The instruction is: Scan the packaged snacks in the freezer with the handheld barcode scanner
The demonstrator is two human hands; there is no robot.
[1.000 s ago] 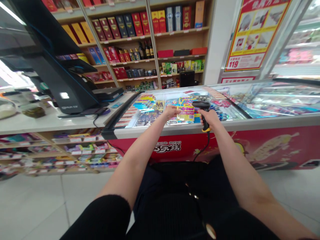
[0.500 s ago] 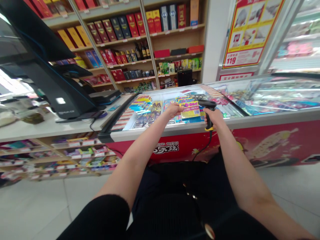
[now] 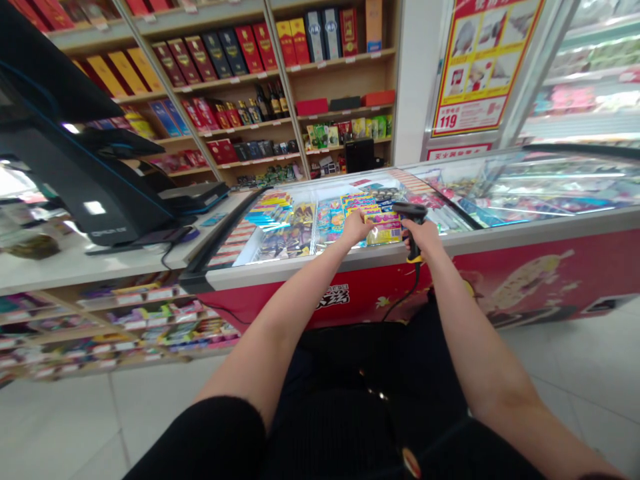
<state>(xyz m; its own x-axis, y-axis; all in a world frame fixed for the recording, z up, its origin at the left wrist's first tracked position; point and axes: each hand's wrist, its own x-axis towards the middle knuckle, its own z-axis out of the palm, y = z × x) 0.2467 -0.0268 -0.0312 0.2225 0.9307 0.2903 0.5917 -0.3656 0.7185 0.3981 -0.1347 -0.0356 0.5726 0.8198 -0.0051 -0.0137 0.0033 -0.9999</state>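
Observation:
My left hand (image 3: 356, 228) has its fingers closed at the left edge of a yellow-and-pink snack packet (image 3: 386, 235). Several similar colourful packets (image 3: 358, 202) lie overlapping just behind it on the freezer's glass top. In my right hand (image 3: 423, 237) is a black barcode scanner (image 3: 410, 211) with a yellow-tipped handle, gripped upright. Its head is close to the right side of the packet, and a cable hangs from the handle down the freezer front.
The chest freezer (image 3: 280, 273) with a red front spans the space before me. A counter (image 3: 113, 267) with a black checkout terminal (image 3: 107, 200) stands at left. Shelves of boxed bottles (image 3: 220, 57) line the back wall, and a poster (image 3: 483, 63) hangs at right.
The packet in my left hand has gone lower, down against the other packets. My right hand still holds the scanner. The whole view has shifted slightly.

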